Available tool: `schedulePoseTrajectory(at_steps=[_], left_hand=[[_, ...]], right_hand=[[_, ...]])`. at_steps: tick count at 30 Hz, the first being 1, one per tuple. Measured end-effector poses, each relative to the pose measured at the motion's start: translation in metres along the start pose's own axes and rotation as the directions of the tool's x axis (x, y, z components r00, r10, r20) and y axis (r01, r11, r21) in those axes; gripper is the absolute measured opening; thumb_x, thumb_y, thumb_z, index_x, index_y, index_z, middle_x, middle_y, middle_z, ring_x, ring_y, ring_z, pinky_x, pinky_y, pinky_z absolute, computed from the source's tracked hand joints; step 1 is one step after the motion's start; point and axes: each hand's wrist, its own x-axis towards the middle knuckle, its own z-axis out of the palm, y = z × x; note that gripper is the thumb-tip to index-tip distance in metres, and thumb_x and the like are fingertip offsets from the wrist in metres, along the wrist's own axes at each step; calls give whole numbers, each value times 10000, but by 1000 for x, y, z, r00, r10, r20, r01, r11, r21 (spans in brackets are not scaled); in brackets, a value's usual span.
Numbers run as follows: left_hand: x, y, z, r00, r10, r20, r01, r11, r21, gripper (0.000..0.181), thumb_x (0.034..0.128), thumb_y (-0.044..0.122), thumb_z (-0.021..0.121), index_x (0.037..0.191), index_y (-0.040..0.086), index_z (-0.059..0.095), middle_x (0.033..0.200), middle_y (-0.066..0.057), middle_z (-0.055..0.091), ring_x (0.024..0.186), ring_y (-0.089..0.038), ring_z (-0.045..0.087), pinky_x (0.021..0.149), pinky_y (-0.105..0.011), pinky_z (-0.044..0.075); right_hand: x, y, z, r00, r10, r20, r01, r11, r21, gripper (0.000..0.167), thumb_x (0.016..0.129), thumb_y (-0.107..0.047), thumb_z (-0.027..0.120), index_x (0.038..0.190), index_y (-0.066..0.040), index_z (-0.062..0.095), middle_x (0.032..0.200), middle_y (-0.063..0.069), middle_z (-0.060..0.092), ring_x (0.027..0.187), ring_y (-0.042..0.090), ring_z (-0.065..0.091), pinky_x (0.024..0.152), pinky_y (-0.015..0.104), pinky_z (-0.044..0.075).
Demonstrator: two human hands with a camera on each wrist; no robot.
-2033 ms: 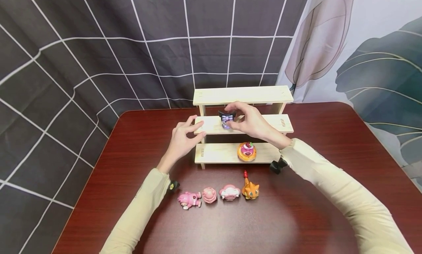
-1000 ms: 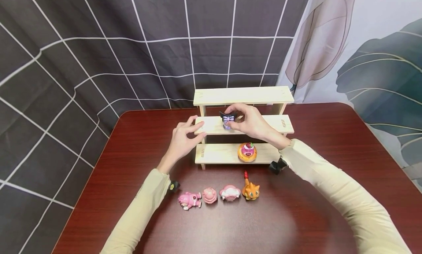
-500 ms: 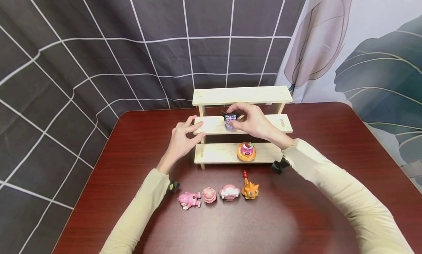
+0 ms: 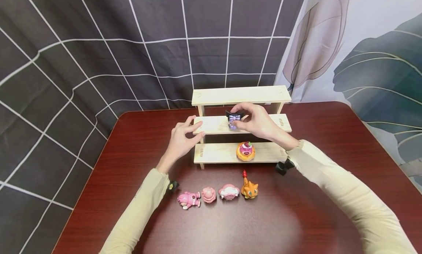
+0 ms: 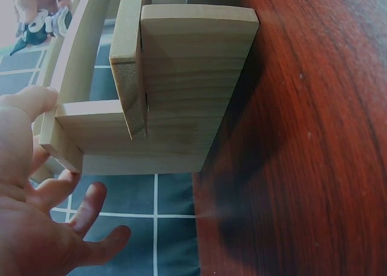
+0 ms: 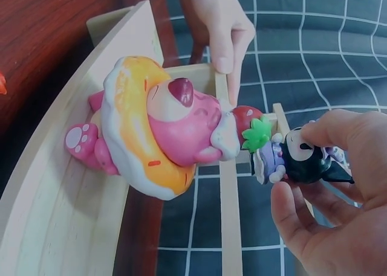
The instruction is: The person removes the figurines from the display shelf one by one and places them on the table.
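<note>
On the middle board of a three-tier wooden shelf (image 4: 214, 125), the right hand (image 4: 258, 121) pinches a small black and purple figure (image 4: 234, 121) between thumb and fingers. In the right wrist view this figure (image 6: 306, 158) is upright in the grip of the right hand (image 6: 344, 191). The left hand (image 4: 182, 139) grips the left end of the middle board, thumb in front; the left wrist view shows the left hand (image 5: 42, 209) around that board's corner. A pink figure in an orange ring (image 4: 245, 151) sits on the lowest board, large in the right wrist view (image 6: 181, 125).
In front of the shelf, a row on the dark red table (image 4: 250, 228) holds a pink figure lying down (image 4: 189, 200), a round pink one (image 4: 208, 194), a pink and white one (image 4: 229, 192) and an orange one (image 4: 250, 190). A gridded curtain (image 4: 165, 56) hangs behind.
The right hand has moved a little to the right along the middle board with the black and purple figure in its fingers. The left hand has kept its hold on the board's end.
</note>
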Motion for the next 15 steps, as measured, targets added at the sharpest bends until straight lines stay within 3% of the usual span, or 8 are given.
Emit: schedulePoseTrajectory(at_steps=[15], left_hand=[[-1,0,0,1000,-7,2,7,1000,-2,406,861,201,786,1243,80,716,1423,-153,550,1124,-429,524,877,-548,380]], right_hand=[[-12,2,-10,1000,-6,-16,5,999,-53,296,823,17,770,1101,-4,671,989,112,685,854,220,636,698,226,523]])
